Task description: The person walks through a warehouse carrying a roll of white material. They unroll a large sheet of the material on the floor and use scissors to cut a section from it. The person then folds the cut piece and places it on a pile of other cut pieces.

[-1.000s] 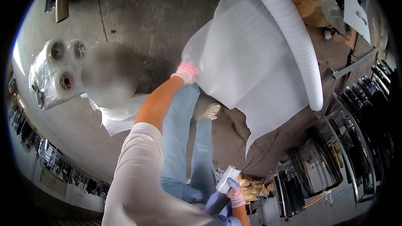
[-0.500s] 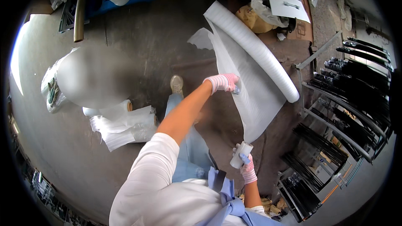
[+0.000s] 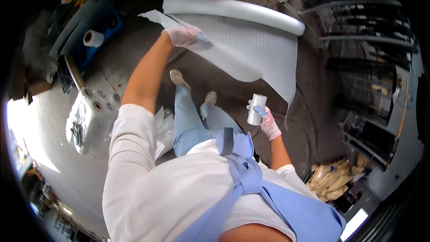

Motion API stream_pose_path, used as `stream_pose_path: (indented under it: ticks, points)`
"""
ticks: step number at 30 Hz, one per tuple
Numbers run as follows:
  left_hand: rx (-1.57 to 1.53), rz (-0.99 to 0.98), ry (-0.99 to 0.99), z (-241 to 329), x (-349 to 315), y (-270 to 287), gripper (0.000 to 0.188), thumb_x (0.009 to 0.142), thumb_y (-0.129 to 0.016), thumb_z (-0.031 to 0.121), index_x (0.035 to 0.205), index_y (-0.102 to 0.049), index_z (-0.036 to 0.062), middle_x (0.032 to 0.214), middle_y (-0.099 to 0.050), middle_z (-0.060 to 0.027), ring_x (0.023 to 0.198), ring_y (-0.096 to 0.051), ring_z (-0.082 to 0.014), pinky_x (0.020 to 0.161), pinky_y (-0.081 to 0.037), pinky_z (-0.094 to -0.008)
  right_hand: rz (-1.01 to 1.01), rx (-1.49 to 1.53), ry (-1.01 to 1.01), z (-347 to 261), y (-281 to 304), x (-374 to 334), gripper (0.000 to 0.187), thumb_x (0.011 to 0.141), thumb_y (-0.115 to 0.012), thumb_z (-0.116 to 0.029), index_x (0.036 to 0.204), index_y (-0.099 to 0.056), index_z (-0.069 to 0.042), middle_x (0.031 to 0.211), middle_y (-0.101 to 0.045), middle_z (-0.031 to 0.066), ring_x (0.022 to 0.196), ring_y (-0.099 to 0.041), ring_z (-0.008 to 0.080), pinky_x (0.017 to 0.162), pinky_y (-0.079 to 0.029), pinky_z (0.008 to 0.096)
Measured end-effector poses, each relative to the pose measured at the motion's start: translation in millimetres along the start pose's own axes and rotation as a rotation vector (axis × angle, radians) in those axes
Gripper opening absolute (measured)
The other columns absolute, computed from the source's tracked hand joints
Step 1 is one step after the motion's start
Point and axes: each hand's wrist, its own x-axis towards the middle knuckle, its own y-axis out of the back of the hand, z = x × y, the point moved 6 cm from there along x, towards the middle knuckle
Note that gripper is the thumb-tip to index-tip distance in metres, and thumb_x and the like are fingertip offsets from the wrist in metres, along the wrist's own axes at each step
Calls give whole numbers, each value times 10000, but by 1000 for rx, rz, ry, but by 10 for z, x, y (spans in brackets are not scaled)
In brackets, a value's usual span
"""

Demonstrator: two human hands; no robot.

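A thick roll of white packing foam (image 3: 233, 11) lies across the floor ahead of me, with a loose foam sheet (image 3: 255, 47) spread from it towards me. My left hand (image 3: 181, 36), in a pink-and-white glove with bluish fingertips, is closed on the sheet's edge near its left end. That hand is slightly blurred. In a matching striped glove, my right hand (image 3: 268, 125) grips a small white roll of film (image 3: 257, 109), held tilted upright to the right of my legs. The small roll is apart from the foam sheet.
Metal racks with dark long parts (image 3: 367, 40) stand at the right. Plastic-wrapped rolls (image 3: 92, 112) lie on the floor at the left, behind them a cardboard tube (image 3: 74, 71) and a blue crate (image 3: 105, 33) with a white roll (image 3: 93, 38). Tan crumpled material (image 3: 331, 181) lies at the lower right.
My view has turned, so the foam roll now lies nearly crosswise. My left hand has moved left and away from me with the sheet's edge. The small roll stays in my right hand.
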Motion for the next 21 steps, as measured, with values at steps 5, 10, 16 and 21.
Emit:
stream_pose_path:
  ticks: [5,10,16,21]
  points:
    - [3243,643,-1082,-955,107,-87,249,831,-428,19,1048,-550,13,836,-528,-33,700,-501,-106,625,-419,-200,151,186,96,391,668,-295,467,695,-703,-310,1045,-533,-52,932,-588,24,847,-575,143,766,-452,281]
    - [2367,470,-1442,-493,-520,-213,189,822,-519,89,998,-569,40,926,-594,-58,805,-577,-178,749,-485,-305,405,398,107,918,1420,-499,358,668,-710,-310,915,-587,-82,791,-607,36,756,-590,161,712,-460,294]
    - [2010,471,-1456,-769,-1357,-81,212,817,-549,114,1015,-562,39,918,-609,-57,776,-596,-175,724,-505,-292,475,713,86,846,1597,-163,466,632,-728,-296,1022,-562,-101,897,-597,61,827,-568,189,761,-448,329]
    - [1914,741,-1555,-581,-2059,227,259,798,-592,145,1034,-556,43,897,-613,-41,744,-597,-146,674,-513,-268,388,743,112,517,1437,568,548,627,-686,-432,1084,-500,-192,945,-584,23,857,-534,184,759,-393,414]
